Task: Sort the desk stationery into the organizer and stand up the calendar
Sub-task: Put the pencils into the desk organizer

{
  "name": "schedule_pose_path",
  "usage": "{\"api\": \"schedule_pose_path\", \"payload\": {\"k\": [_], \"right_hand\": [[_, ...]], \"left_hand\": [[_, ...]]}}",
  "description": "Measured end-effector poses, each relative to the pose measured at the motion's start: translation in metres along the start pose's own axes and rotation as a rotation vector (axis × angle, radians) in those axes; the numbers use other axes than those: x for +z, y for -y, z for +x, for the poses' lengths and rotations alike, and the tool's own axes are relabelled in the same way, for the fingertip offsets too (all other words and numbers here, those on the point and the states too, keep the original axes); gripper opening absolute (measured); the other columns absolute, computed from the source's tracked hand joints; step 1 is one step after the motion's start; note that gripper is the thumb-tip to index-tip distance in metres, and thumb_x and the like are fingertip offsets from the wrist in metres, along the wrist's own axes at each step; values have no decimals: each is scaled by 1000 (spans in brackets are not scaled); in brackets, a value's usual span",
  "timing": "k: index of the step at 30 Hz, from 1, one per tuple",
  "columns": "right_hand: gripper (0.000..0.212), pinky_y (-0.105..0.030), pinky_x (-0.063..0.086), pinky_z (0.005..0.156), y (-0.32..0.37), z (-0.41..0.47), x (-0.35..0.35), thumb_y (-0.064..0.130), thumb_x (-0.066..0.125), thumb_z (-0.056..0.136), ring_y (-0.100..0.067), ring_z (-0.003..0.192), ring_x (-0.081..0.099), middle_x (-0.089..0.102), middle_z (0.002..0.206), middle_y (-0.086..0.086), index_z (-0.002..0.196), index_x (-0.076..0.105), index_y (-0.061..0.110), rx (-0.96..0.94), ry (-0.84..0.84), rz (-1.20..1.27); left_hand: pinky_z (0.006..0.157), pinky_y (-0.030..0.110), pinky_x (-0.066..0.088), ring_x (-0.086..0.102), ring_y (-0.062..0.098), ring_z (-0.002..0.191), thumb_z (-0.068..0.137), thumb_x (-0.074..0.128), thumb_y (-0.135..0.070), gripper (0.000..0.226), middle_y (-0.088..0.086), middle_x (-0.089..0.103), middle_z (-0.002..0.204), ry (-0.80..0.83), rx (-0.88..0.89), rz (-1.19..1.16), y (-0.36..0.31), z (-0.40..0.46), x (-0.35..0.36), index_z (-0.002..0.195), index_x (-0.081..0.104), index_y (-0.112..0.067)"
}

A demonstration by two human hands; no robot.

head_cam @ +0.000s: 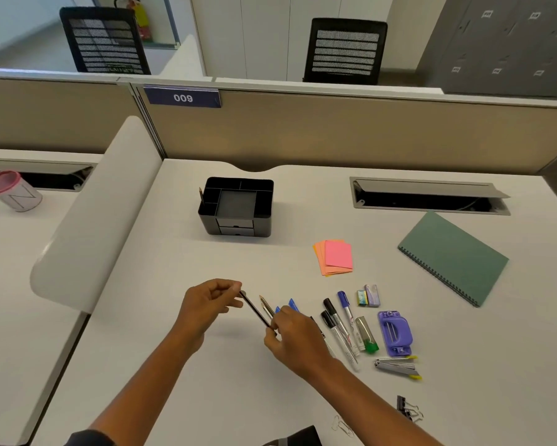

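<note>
A dark pencil (255,309) is being held just above the white desk (180,365), the left hand (206,304) pinching its upper end between thumb and fingertips while the right hand (291,333) is curling round its lower end. At 12 o'clock from the hands, the black organizer (236,206) is sitting well apart, one pencil (201,196) standing in its left compartment. At 3 o'clock, markers (338,326), a purple hole punch (394,333) and a stapler (397,367) are lying together. At 2 o'clock, pink sticky notes (335,257) and the green spiral-bound calendar (452,257) are lying flat.
</note>
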State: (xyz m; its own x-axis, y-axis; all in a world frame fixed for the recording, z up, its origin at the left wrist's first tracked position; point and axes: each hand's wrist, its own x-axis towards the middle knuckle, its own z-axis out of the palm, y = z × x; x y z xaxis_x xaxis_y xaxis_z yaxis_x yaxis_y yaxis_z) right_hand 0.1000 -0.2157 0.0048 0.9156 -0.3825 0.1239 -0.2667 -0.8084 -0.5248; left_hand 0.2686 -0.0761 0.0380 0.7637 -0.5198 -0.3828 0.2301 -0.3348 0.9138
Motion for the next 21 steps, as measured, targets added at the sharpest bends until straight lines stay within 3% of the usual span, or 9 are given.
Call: {"api": "schedule_pose_path", "payload": {"k": [2, 4, 6, 8, 11, 16, 21], "right_hand": [[14, -25, 40, 54, 1, 3, 0, 22, 67, 93, -13, 62, 50, 63, 83, -1, 86, 68, 10, -8, -5, 7], [19, -30, 46, 59, 1, 6, -3, 27, 62, 99, -21, 74, 61, 65, 96, -1, 104, 70, 11, -11, 2, 35], [36, -35, 52, 68, 1, 8, -7, 35, 60, 101, -21, 89, 63, 65, 110, 1, 131, 60, 16, 17, 24, 66], [52, -39, 54, 75, 0, 8, -10, 41, 61, 99, -20, 94, 63, 63, 115, 4, 145, 47, 21, 51, 46, 87], [54, -38, 53, 75, -3, 3, -11, 39, 62, 99, -25, 90, 64, 63, 114, 4, 147, 45, 22, 51, 47, 85], [46, -37, 55, 70, -7, -7, -10, 39, 63, 98, -21, 78, 63, 63, 100, 6, 140, 51, 23, 58, 56, 95], [43, -34, 54, 70, -10, -13, -9, 38, 61, 99, -16, 74, 60, 62, 95, 7, 139, 53, 24, 67, 78, 89]], "left_hand": [[89, 42, 60, 80, 20, 89, 91, 80, -34, 21, 0, 82, 97, -8, 16, 16, -5, 4, -5, 105, 80, -18], [86, 39, 59, 80, 19, 88, 90, 81, -32, 20, 0, 82, 96, -33, 54, 24, -15, 10, -11, 103, 81, -18], [80, 35, 57, 80, 18, 84, 90, 81, -28, 14, 0, 83, 92, -103, 125, 17, -29, 22, -22, 100, 82, -18], [75, 29, 55, 80, 16, 80, 92, 81, -25, 7, -2, 82, 88, -212, 215, 5, -47, 39, -36, 96, 81, -20], [74, 17, 57, 80, 17, 78, 91, 81, -22, 9, -6, 82, 85, -376, 327, -34, -78, 71, -57, 100, 81, -18], [85, 34, 64, 80, 20, 78, 89, 82, -19, 20, -14, 80, 88, -557, 432, -22, -111, 123, -79, 107, 81, -10], [86, 40, 65, 80, 16, 76, 88, 84, -23, 20, -12, 79, 86, -558, 402, 109, -113, 156, -81, 106, 83, -13]]}}
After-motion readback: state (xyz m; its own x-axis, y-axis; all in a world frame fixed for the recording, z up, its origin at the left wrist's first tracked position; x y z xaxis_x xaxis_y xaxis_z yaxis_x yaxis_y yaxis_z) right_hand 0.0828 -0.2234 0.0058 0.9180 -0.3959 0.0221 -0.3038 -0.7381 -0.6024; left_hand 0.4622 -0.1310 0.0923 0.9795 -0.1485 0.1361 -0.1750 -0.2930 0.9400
